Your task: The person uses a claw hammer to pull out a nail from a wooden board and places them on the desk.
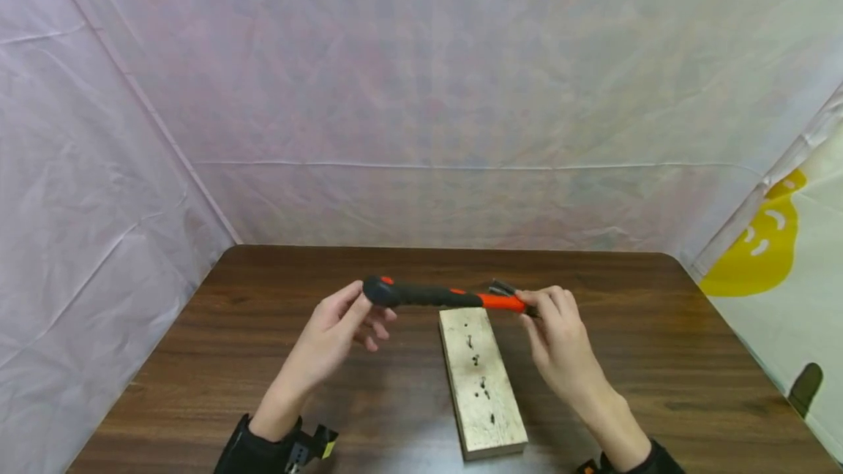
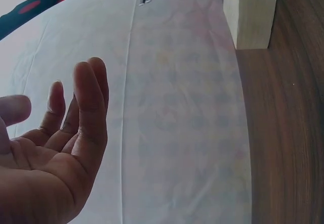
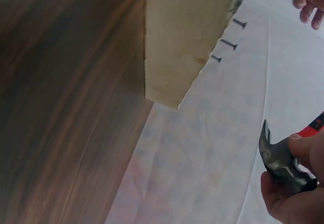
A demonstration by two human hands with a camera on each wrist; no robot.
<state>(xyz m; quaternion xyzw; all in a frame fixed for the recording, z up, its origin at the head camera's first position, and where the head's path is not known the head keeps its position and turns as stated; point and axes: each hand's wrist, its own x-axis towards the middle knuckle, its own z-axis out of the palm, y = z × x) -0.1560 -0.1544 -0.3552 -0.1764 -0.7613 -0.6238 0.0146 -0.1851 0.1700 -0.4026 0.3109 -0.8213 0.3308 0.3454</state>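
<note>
A claw hammer (image 1: 431, 296) with a black and red handle is held level above the table. My left hand (image 1: 329, 331) pinches the butt end of the handle between thumb and index finger; its other fingers hang loose. At the opposite end, my right hand (image 1: 565, 346) grips the steel hammer head (image 3: 277, 158) with thumb and fingers, the claw showing past them. Beneath the hammer, between the hands, lies a long pale wood block (image 1: 490, 426). Several dark nails (image 3: 229, 44) stick up from its top face, some tilted. The left wrist view cuts off the butt end.
The block rests on a dark brown wooden table (image 1: 369, 415) with rounded far corners. Pale cloth sheets (image 1: 421, 93) hang behind and at the left. A white cloth with a yellow figure (image 1: 757, 254) hangs on the right.
</note>
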